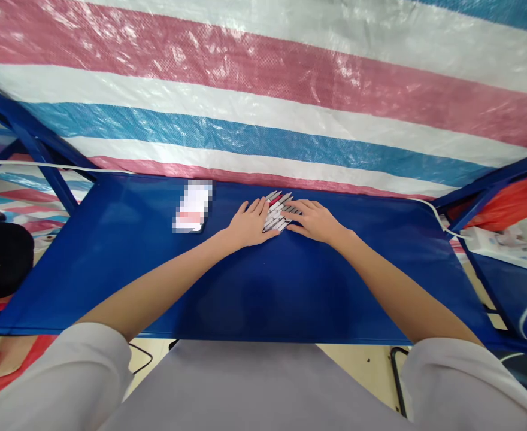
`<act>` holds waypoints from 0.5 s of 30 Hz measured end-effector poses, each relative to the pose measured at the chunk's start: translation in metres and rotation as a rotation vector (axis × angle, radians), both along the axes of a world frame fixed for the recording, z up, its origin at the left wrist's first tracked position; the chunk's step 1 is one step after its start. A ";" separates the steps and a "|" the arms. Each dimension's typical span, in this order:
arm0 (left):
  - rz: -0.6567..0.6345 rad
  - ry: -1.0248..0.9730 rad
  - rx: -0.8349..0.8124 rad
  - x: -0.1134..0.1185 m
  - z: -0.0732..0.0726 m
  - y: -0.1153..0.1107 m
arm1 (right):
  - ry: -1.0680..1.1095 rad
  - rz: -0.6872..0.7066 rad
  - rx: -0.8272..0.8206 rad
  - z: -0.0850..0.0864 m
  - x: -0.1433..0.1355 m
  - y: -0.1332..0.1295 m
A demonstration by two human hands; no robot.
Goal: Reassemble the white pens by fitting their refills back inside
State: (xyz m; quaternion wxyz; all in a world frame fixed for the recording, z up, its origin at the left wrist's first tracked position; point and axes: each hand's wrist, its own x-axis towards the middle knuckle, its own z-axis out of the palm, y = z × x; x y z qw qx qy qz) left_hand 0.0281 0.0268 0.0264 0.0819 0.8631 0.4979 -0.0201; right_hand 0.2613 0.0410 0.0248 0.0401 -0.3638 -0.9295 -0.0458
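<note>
Several pens, mostly white with grey parts and one showing red, lie in a loose bunch on the blue table. My left hand rests flat against the left side of the bunch, its fingers stretched out and pointing away from me. From the right, my right hand reaches over the bunch with fingers spread, the fingertips touching or just above the pens. Part of the bunch is hidden beneath the fingers of both hands.
A phone, blurred out, lies on the table to the left. Behind the table hangs a striped plastic sheet. Blue metal frame bars stand at both sides. White cables run past the back corners. A white power strip sits at the right.
</note>
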 end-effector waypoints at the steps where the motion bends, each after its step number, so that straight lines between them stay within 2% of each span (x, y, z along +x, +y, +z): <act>1: 0.005 -0.001 0.017 0.001 -0.003 -0.001 | 0.011 0.004 -0.004 -0.001 0.004 0.002; 5: -0.002 0.007 0.031 0.000 -0.008 0.001 | 0.021 0.012 -0.045 -0.002 0.013 0.013; 10: -0.026 0.014 0.008 -0.005 -0.003 0.004 | 0.009 0.065 -0.075 -0.005 0.011 0.025; 15: -0.014 -0.010 -0.034 -0.007 0.000 0.004 | 0.042 0.071 -0.054 -0.007 0.004 0.024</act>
